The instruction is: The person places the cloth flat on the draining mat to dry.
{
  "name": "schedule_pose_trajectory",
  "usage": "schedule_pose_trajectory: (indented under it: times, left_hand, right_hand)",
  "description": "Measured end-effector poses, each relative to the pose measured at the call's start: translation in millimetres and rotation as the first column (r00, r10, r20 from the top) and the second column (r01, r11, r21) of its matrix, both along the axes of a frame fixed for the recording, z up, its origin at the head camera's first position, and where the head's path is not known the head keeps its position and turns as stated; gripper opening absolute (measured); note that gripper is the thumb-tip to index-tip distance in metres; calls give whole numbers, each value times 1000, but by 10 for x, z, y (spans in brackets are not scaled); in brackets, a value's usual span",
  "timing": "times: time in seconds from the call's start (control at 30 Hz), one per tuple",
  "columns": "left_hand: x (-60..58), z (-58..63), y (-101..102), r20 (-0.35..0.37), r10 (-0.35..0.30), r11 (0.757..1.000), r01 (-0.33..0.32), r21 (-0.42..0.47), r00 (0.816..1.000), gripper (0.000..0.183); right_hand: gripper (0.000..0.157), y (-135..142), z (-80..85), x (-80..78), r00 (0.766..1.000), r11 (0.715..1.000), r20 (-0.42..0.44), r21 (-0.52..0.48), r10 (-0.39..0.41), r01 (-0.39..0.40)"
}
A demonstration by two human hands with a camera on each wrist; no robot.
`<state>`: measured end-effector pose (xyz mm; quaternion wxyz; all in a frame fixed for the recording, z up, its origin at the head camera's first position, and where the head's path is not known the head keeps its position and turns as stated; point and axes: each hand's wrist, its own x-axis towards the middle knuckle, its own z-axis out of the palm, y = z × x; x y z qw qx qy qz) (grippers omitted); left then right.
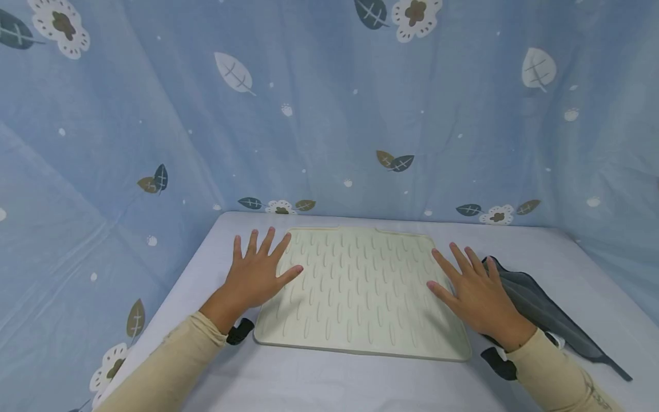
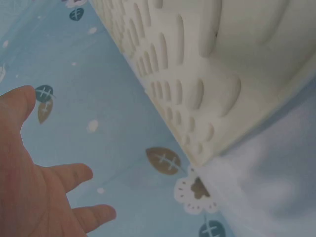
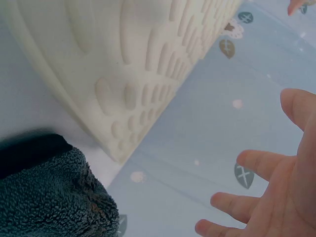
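Observation:
A cream drying mat with rows of raised ridges lies flat on the white table. My left hand is held over the mat's left edge, fingers straight and spread, with nothing in it. Over the right edge hovers my right hand, also spread and holding nothing. Beside and partly behind that hand lies a dark grey cloth with a dark trim and a narrow strip at its near end. Its fluffy pile shows in the right wrist view, where the cloth is close to the mat's corner.
The white tabletop extends around the mat. A blue curtain printed with leaves and flowers hangs behind the table and along both sides. Black straps sit at both wrists, next to beige sleeves.

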<state>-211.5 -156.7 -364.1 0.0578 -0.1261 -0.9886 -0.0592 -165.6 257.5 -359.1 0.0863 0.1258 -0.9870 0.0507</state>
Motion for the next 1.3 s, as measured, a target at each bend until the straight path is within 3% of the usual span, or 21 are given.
schedule_pose_trajectory:
  times: [0.5, 0.63, 0.8, 1.1, 1.3]
  left_hand:
    - [7, 68, 15, -14, -2, 1000, 2, 26, 1000, 78]
    - [-15, 91, -23, -49, 5, 996, 0, 89, 999, 68]
    - [-64, 38, -122, -52, 37, 985, -27, 173, 998, 55]
    - [-173, -130, -327, 69, 102, 966, -116, 230, 992, 47]
    - [-201, -232, -382, 158, 136, 957, -171, 233, 978, 47]
  right_hand:
    - [72, -40, 33, -20, 1000, 1000, 2, -18, 11, -11]
    - [64, -60, 67, -27, 994, 998, -103, -38, 44, -48]
    - [49, -41, 118, -42, 964, 990, -252, -90, 82, -107]
    - [38, 159, 142, -113, 953, 958, -301, -269, 16, -101]
    - [38, 252, 91, -129, 967, 945, -252, -322, -34, -51]
